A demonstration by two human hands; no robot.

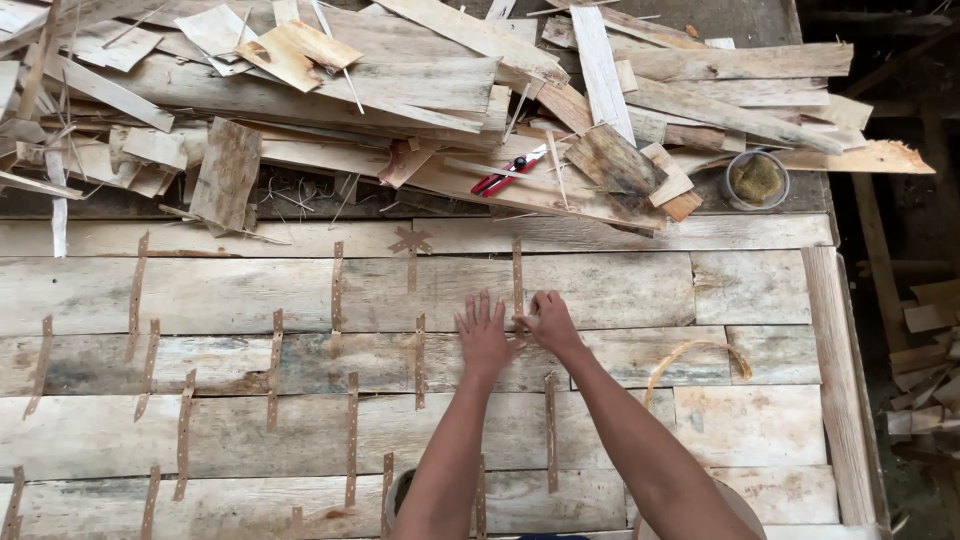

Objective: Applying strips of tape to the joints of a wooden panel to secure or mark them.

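My left hand (pixel 485 334) lies flat with fingers spread on a panel of pale wooden planks (pixel 220 290). My right hand (pixel 548 322) is just right of it, fingers curled on the lower end of a thin vertical wooden strip (pixel 517 270) that crosses a seam between planks. Whether the right hand pinches something small, I cannot see. Several similar strips, such as one (pixel 337 288) to the left, are fixed across the seams all over the panel.
A heap of scrap boards (pixel 420 90) lies along the far side, with red-handled pliers (pixel 508 172) on it. A round tin (pixel 756 180) stands at the far right. A thin curved band (pixel 690 352) lies right of my hands. Loose offcuts (pixel 925 380) lie beyond the right edge.
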